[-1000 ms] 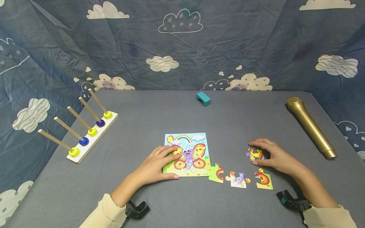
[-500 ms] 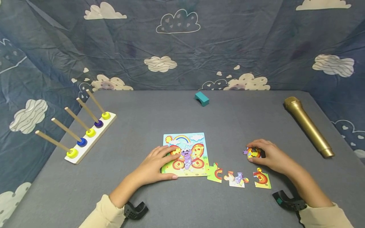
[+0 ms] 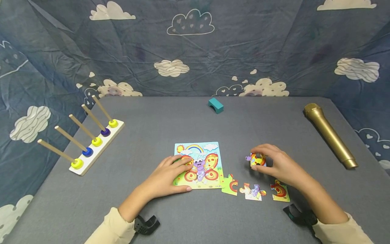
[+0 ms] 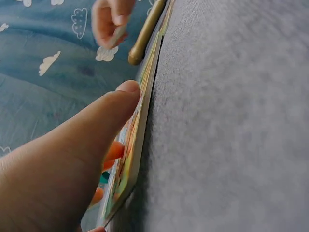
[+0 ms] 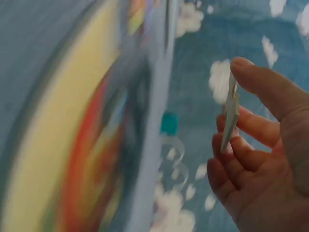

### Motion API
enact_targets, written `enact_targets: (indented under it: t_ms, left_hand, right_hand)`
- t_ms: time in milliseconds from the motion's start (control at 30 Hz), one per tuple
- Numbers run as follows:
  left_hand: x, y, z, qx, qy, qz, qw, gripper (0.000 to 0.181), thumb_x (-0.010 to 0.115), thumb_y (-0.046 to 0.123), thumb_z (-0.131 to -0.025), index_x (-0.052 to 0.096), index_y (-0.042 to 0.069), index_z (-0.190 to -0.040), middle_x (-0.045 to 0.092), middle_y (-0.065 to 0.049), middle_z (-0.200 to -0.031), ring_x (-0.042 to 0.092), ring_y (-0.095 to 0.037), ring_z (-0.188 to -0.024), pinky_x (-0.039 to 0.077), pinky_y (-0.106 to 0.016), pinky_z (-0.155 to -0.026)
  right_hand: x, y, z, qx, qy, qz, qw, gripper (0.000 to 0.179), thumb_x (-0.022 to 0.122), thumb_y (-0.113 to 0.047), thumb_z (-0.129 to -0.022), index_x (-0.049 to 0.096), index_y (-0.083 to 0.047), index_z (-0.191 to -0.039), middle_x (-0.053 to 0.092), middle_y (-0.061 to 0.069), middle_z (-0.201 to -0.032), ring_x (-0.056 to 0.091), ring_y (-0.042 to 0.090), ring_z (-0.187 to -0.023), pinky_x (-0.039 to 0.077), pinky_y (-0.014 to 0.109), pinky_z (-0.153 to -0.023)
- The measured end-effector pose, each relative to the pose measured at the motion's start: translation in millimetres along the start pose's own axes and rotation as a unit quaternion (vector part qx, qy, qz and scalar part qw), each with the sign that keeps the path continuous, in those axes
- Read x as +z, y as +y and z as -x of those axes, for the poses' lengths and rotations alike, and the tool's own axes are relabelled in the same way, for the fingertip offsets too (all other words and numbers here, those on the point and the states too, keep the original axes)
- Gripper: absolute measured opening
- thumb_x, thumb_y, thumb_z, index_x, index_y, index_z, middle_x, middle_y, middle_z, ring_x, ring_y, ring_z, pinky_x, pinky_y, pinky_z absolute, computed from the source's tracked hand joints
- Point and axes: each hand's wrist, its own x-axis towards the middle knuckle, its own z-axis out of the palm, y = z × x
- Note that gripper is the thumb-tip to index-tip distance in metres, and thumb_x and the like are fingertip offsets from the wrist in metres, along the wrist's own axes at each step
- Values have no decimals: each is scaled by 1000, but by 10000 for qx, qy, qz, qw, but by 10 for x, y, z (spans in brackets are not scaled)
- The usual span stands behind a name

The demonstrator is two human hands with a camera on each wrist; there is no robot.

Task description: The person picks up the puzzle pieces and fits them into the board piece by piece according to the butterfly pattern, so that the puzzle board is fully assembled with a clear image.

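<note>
My left hand (image 3: 167,176) lies on the left side of a square butterfly puzzle board (image 3: 210,176), fingers spread over the picture and thumb along the near edge. In the left wrist view the thumb (image 4: 106,116) rests against the board's edge (image 4: 138,145). My right hand (image 3: 281,164) pinches a puzzle piece (image 3: 258,160) with part of a red-and-yellow wing, right of the board. The right wrist view shows this piece (image 5: 231,118) nearly edge-on, lifted between thumb and fingers. Three loose puzzle pieces lie in a row: green (image 3: 229,186), purple-bodied (image 3: 254,192) and red-swirled (image 3: 280,192).
A white stand with wooden pegs (image 3: 97,149) and yellow and blue rings stands at the left. A teal arch block (image 3: 216,105) lies at the back. A gold microphone (image 3: 330,135) lies at the right. A cloud-patterned cloth (image 3: 237,44) hangs behind the grey table (image 3: 170,125).
My right hand has picked up the puzzle piece and carried it left, closer to the board. The left hand has stayed in place on the board.
</note>
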Motion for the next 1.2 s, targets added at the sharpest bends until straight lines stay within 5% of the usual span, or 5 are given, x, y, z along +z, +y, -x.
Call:
enact_targets:
  t_ms: [200, 400, 733, 1200]
  left_hand:
    - [-25, 29, -84, 143, -32, -244, 9996, 61, 50, 62, -80, 54, 19, -123, 42, 7, -133, 31, -11, -125, 22, -40, -100]
    - [-53, 62, -129, 125, 88, -285, 9995, 52, 56, 55, -79, 56, 20, -118, 49, 8, -124, 39, -13, -118, 24, -41, -99]
    - [-39, 74, -135, 224, 2, -439, 9988, 54, 53, 56, -82, 53, 24, -125, 48, 5, -124, 40, -20, -116, 23, -41, -98]
    - [23, 102, -171, 1, -126, -522, 9986, 61, 48, 60, -83, 42, 30, -135, 42, 1, -124, 34, -23, -116, 19, -48, -99]
  right_hand:
    - [132, -360, -232, -458, 219, -243, 9984, 42, 77, -16, -71, 61, -8, -109, 54, 4, -110, 48, 22, -101, 43, 44, -78]
    - [413, -590, -451, -454, -18, -486, 9978, 43, 76, -22, -73, 62, -8, -111, 54, 3, -111, 47, 20, -103, 42, 40, -82]
    - [828, -540, -607, -393, -542, -115, 9977, 41, 74, -23, -74, 63, -6, -110, 56, 5, -106, 48, 24, -99, 37, 43, -86]
    - [922, -490, -658, 85, -718, -414, 9965, 41, 75, -25, -73, 66, -11, -110, 51, -3, -102, 42, 18, -93, 31, 37, -81]
